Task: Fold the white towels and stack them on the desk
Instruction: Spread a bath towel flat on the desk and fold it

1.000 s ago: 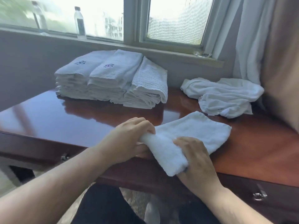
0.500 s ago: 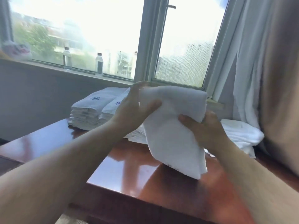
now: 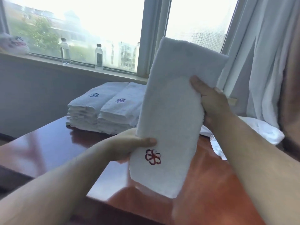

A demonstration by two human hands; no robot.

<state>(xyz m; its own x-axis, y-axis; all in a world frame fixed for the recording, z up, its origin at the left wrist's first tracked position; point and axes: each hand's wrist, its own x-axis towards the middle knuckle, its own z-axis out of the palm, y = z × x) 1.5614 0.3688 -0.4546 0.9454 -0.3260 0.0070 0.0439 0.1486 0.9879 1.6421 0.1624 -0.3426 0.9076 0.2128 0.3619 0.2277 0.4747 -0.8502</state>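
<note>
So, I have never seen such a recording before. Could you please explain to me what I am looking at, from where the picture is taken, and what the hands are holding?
There is no machine here: a person works with two bare hands. The camera sits on the person's head and looks forward and down, so you see their own arms reaching out.

The left hand and the right hand together hold a folded white towel up in the air above the desk; it has a red flower emblem near its lower end.

On the desk, near the window, lie stacks of folded towels with similar emblems on top. At the right, partly hidden behind the right arm, lies a loose heap of white cloth, probably towels not yet folded. Two water bottles stand on the windowsill.
</note>
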